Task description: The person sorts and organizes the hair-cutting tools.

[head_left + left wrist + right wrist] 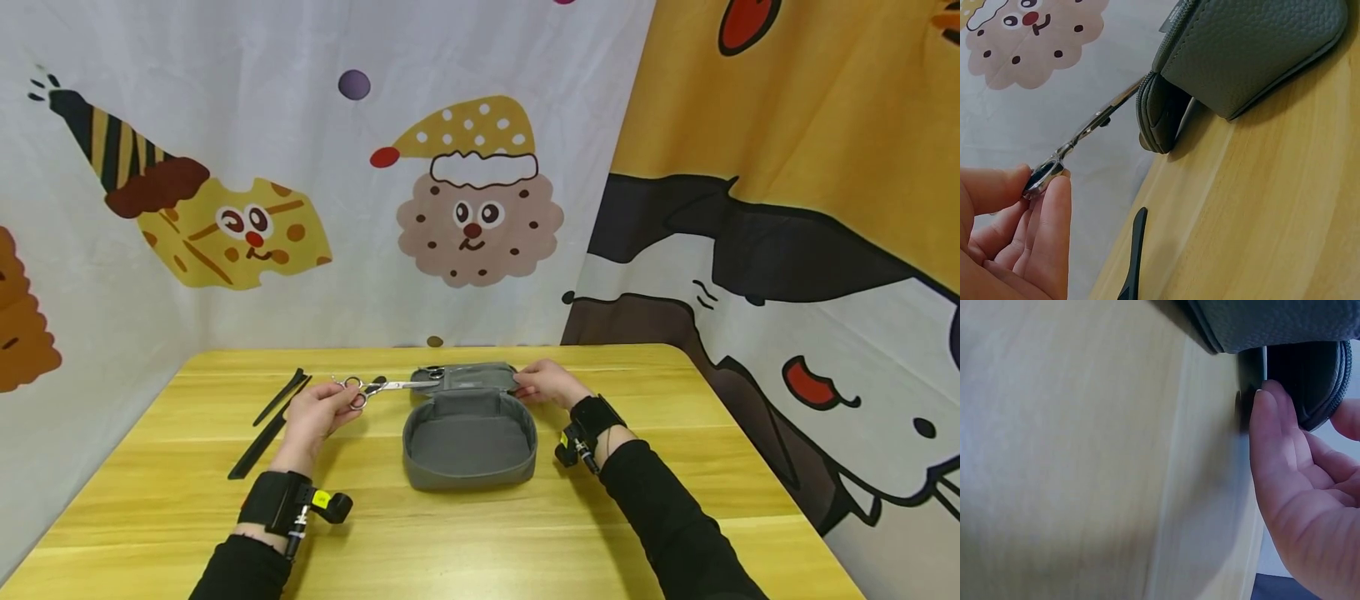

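My left hand (318, 412) pinches a pair of silver scissors (360, 396) by the finger rings, between thumb and fingers. Their blades point right and reach over the raised lid (480, 377) of a grey zippered case (471, 481). In the left wrist view, the scissors (1088, 128) slant up to the lid's zippered rim, where the tips are hidden. With thumb and fingers, my right hand (551, 383) grips the lid's right end; its zipper edge (1346, 372) lies between them in the right wrist view. Another silver ring handle (435, 372) shows on the lid's inner side.
Two long, slim black items (258, 446) lie on the wooden table (450, 550) left of the case, near my left hand. A small dark piece (379, 381) shows behind the scissors. A printed curtain (300, 317) hangs behind the table's back edge.
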Demonstrator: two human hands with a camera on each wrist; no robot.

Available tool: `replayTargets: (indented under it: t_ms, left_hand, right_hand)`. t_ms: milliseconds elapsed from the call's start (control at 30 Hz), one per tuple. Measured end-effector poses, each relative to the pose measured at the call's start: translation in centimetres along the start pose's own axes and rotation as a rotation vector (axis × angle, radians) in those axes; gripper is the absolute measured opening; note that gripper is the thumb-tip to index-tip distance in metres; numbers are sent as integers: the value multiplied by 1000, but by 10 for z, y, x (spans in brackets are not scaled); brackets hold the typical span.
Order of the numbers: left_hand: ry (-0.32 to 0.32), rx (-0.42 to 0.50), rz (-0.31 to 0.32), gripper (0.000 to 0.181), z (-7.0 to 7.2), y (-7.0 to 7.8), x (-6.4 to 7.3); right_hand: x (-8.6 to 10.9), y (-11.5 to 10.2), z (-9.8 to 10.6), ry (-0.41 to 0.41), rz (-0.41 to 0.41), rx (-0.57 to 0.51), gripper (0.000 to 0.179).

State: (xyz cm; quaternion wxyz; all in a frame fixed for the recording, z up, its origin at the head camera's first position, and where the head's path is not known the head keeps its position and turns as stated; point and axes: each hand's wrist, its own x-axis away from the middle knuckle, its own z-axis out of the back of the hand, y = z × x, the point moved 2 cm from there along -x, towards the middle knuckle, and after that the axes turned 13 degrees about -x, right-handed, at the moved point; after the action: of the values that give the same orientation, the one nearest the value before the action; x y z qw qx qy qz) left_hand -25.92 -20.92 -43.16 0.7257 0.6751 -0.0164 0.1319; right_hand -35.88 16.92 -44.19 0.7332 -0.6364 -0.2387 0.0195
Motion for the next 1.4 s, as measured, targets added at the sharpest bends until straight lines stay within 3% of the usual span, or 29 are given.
replayTargets:
  t_ms: [400, 733, 1033, 1267, 1400]
  left_hand:
    - [-19, 106, 12, 18, 3, -3, -2]
    - [-46, 114, 7, 22, 0, -2, 2]
    - [-45, 111, 22, 27, -1, -1, 2]
    - [-51, 114, 15, 28, -2, -2, 2]
    - [-57, 126, 25, 19, -3, -3, 1]
  right_hand:
    - [1, -1, -2, 54, -1, -54, 37]
    - [1, -1, -4, 80, 52, -79, 47]
    - [1, -3, -5, 115, 126, -103, 33]
    - [2, -4, -5, 98, 169, -172, 35]
    - [1, -5, -5, 118, 179, -188, 37]
